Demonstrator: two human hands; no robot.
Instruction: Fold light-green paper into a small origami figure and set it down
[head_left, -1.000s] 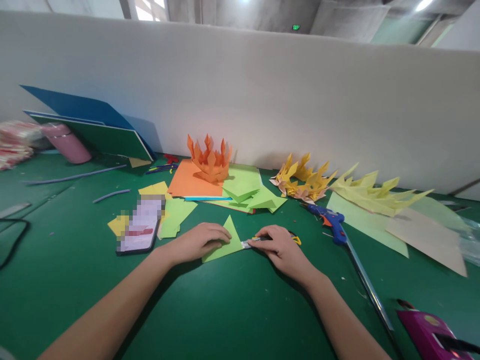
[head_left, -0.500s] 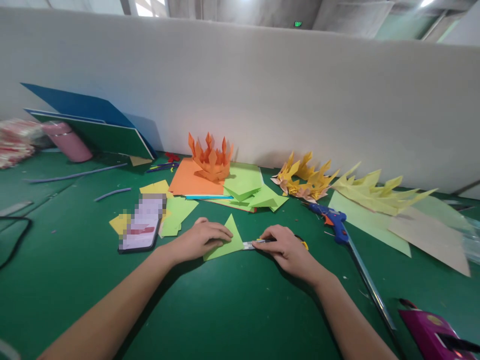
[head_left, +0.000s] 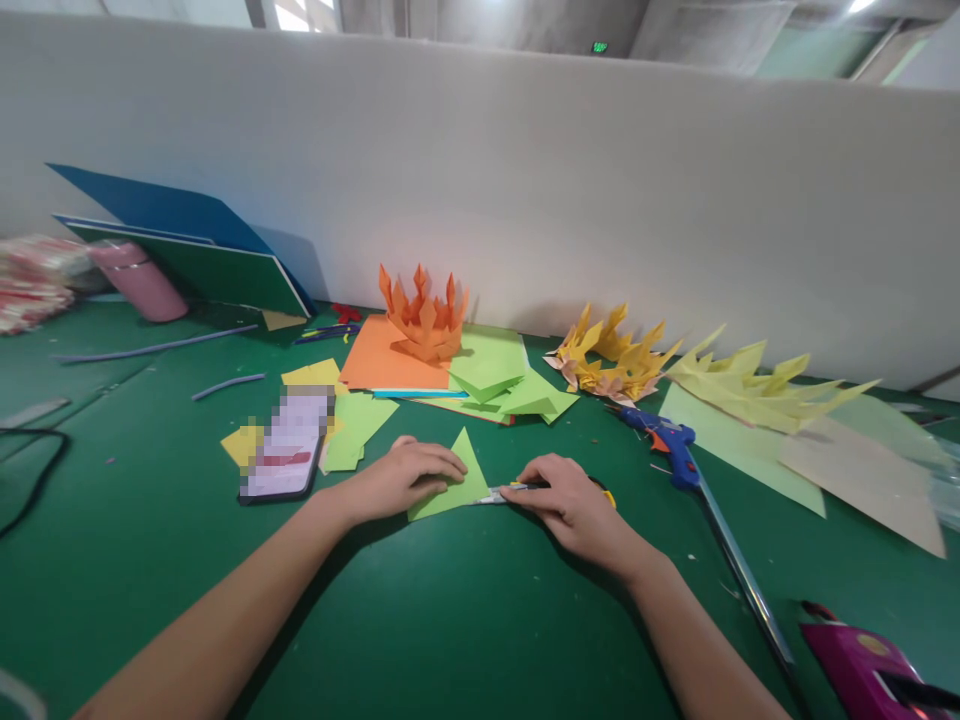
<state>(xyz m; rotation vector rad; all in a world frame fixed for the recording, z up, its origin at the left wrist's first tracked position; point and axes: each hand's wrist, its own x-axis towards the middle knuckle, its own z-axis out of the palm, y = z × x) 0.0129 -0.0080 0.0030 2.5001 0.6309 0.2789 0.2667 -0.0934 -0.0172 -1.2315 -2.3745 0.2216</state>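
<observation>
A folded light-green paper triangle (head_left: 466, 485) lies on the green table, its peak pointing away from me. My left hand (head_left: 409, 480) holds it down, fingers closed over its left part. Right of the paper, my right hand (head_left: 574, 510) is closed around a utility knife (head_left: 491, 496). The knife's silver blade meets the paper's lower right corner, its tip at the bottom edge. Its body is mostly hidden under my fingers. A black and yellow end (head_left: 610, 495) shows behind that hand; whether it belongs to the knife is unclear.
A phone (head_left: 289, 450) lies left on yellow and green paper pieces. Beyond are an orange paper crown (head_left: 424, 320), green sheets (head_left: 487, 365) and a yellow crown (head_left: 619, 355). To the right are a blue glue gun (head_left: 675, 445) with a long stick and a magenta object (head_left: 855, 655).
The knife's blade has turned and shifted slightly left, its tip now reaching the paper's bottom edge. My left hand and the paper stay nearly in place.
</observation>
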